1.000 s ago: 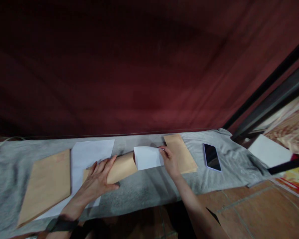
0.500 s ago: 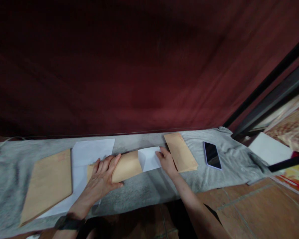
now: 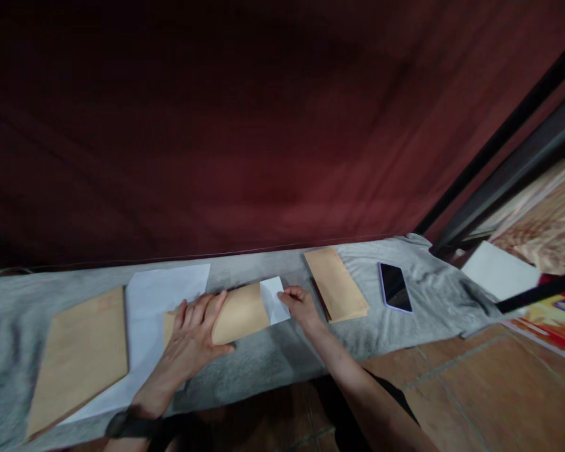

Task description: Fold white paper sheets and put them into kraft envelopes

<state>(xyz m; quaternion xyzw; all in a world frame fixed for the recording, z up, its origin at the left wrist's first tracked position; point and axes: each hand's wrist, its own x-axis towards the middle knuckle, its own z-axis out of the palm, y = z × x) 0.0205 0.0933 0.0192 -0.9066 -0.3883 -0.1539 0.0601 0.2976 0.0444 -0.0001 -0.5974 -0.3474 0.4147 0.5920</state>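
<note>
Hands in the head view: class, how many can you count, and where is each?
2. The left hand lies spread on a brown envelope; the right hand holds the outer edge of white paper sticking out of that envelope's right end.

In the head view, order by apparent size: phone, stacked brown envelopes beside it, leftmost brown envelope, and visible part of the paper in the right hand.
1. Leftmost brown envelope
2. Stacked brown envelopes
3. Phone and visible paper: too alike to rank
</note>
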